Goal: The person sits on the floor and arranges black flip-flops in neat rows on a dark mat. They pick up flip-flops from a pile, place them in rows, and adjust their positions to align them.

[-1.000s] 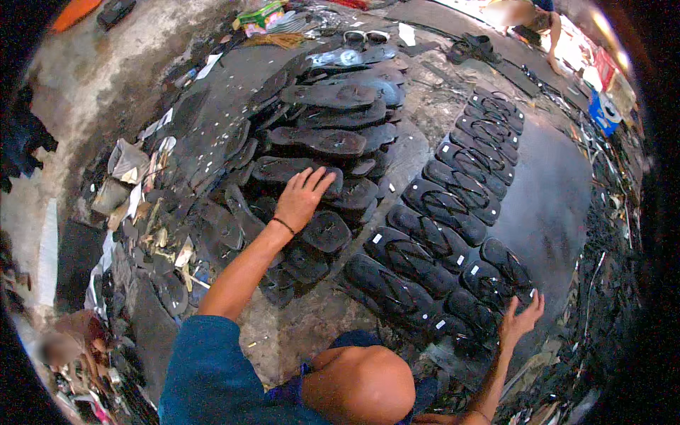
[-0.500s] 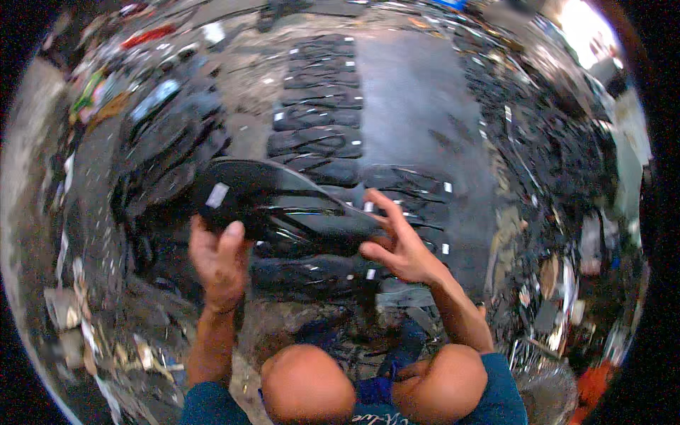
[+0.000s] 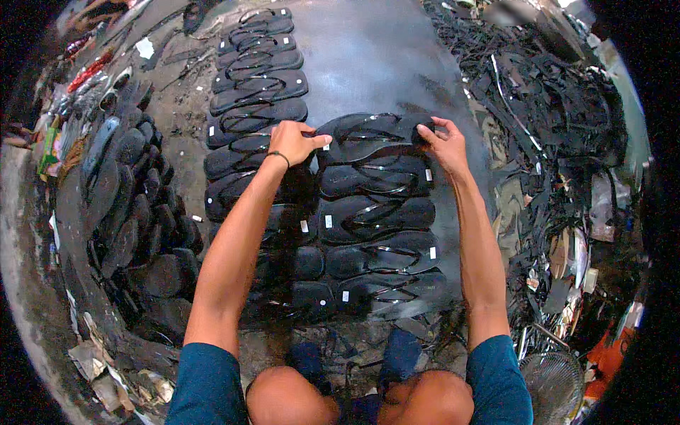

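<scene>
You are looking through a strong fisheye: straight rows bend toward the rim, and beyond the round frame everything drops to black. Light is dim and cool overall. The brightest patch is a hazy sheen on the dark sheet (image 3: 382, 64) just beyond your hands, with a washed-out glare at the far right edge past your right hand (image 3: 443, 145). Black sandals (image 3: 372, 138) between your hands show thin highlights. Detail smears near the rim; the centre stays fairly sharp.

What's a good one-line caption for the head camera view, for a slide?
Both hands, left hand and right hand, grip the ends of a black flip-flop at the far end of a row.
</scene>
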### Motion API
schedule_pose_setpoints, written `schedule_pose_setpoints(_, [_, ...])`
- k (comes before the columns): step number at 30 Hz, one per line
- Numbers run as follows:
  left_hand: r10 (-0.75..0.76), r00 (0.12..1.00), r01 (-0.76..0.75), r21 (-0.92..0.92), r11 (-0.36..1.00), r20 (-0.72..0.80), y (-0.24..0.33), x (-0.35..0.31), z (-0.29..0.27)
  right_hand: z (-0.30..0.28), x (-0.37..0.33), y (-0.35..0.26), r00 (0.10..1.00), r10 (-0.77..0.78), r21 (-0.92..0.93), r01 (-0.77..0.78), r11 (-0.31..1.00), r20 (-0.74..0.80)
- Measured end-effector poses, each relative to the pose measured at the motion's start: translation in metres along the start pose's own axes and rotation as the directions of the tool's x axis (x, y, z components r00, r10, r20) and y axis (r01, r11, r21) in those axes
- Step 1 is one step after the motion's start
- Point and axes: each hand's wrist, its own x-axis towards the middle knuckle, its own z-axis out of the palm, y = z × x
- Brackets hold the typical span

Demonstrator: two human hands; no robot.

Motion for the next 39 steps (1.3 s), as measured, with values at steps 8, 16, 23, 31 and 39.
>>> schedule_pose_setpoints(8, [-0.132,0.961,0.116,0.081,0.990,0.242,0.002,0.031,-0.006,0.005,0.010,0.017,0.995,0.078,-0.037,-0.080,0.996,-0.057])
schedule_pose_setpoints(16, [-0.162,0.960,0.121,0.180,0.976,0.229,0.024,0.034,0.005,-0.009,0.006,0.022,0.996,-0.002,-0.333,-0.027,0.943,-0.085])
schedule_pose_setpoints(23, [0.197,0.978,-0.165,0.320,0.933,-0.069,0.015,0.005,0.025,0.014,0.006,-0.018,0.871,-0.477,-0.871,0.321,0.372,0.117])
schedule_pose_setpoints(31, [0.255,0.967,-0.221,0.468,0.856,-0.008,-0.006,-0.028,0.093,0.019,-0.002,0.011,0.911,-0.306,-0.838,0.384,0.388,0.276])
schedule_pose_setpoints(39, [0.189,0.980,-0.183,-0.089,0.979,0.066,-0.010,-0.042,0.013,0.008,-0.005,0.024,0.886,-0.258,-0.827,0.455,0.330,0.384])
